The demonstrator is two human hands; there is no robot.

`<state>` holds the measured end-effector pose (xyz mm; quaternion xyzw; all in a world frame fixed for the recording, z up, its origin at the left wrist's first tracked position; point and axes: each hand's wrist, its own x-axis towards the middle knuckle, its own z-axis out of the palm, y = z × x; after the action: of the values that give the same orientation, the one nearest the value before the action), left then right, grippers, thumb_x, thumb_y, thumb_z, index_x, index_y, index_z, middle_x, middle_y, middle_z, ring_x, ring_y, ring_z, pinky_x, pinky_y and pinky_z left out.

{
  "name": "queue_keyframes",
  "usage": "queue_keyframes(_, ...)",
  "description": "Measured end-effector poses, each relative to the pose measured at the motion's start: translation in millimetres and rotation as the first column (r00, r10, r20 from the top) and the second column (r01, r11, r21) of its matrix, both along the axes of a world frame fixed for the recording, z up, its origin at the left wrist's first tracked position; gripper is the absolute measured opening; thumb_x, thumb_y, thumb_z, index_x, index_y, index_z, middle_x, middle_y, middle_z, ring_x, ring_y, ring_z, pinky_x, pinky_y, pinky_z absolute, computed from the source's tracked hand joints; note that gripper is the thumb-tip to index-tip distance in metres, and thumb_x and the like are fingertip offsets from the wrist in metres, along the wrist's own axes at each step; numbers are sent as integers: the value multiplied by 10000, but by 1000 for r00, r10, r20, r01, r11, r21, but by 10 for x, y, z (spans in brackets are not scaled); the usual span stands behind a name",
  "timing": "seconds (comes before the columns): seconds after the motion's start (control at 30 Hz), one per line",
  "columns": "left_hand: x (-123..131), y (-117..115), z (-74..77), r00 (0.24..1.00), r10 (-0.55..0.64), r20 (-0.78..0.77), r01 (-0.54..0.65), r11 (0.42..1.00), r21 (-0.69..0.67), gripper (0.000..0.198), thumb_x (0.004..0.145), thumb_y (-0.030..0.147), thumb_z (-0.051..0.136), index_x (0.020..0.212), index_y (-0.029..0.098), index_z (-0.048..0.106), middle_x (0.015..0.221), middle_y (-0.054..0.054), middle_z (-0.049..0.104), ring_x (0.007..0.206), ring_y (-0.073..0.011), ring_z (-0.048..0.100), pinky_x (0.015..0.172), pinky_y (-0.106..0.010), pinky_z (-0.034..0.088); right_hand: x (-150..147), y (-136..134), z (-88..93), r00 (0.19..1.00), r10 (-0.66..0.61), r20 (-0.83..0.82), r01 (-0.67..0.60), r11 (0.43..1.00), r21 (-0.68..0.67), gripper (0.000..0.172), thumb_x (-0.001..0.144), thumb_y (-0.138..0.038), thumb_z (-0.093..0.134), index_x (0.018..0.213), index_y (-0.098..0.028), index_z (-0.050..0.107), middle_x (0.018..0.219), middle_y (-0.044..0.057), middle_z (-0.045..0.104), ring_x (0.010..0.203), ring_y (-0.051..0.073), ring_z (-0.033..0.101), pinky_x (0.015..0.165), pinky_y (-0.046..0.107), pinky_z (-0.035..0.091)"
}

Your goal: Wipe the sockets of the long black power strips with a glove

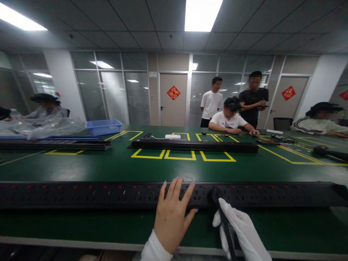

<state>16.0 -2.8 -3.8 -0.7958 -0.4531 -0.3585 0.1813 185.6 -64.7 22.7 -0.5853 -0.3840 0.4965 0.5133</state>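
Observation:
A long black power strip (104,197) with rows of sockets and small red marks lies across the table in front of me. My left hand (174,208), bare, rests on the strip with its fingers spread. Just to its right, my right hand (239,223) wears a white glove and is closed around a slim black tool (224,217). The tool's rounded dark head is over the strip's sockets; whether it touches them I cannot tell. Part of the handle is hidden by the glove.
Beyond it lie another black strip (195,145), a white device (172,137) and metal channels (100,145). A blue basket (103,127) and clear plastic bags (54,127) are at the left. A black object (330,153) lies right. Several people are around the green table (108,170).

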Motion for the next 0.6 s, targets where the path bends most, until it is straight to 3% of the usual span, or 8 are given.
queue_keyframes(0.3, 7, 0, -20, 999, -12, 29, 11, 1000, 13, 602, 845, 464, 625, 1405, 360, 430, 1326, -67, 557, 1259, -263, 479, 1109, -498, 277, -24, 79, -96, 996, 83, 24, -80, 991, -103, 549, 775, -698, 577, 563, -192, 575, 323, 20, 576, 254, 125, 502, 305, 171, 340)
queue_keyframes(0.5, 4, 1, -15, 1000, 2, 7, -3, 1000, 22, 599, 848, 458, 618, 1407, 358, 427, 1328, -59, 555, 1260, -259, 478, 1110, -484, 284, 84, 91, -94, 975, 209, 74, -208, 978, -21, 587, 821, -688, 529, 569, -163, 604, 367, 54, 623, 281, 99, 519, 337, 143, 298)
queue_keyframes(0.6, 1, -5, -11, 1000, 11, -13, -11, 1000, 9, 586, 865, 461, 595, 1414, 355, 417, 1348, -62, 541, 1276, -259, 464, 1111, -488, 280, 105, 94, -107, 973, 195, 120, -192, 981, -33, 566, 793, -696, 561, 585, -171, 609, 374, 38, 625, 305, 112, 533, 357, 159, 338)
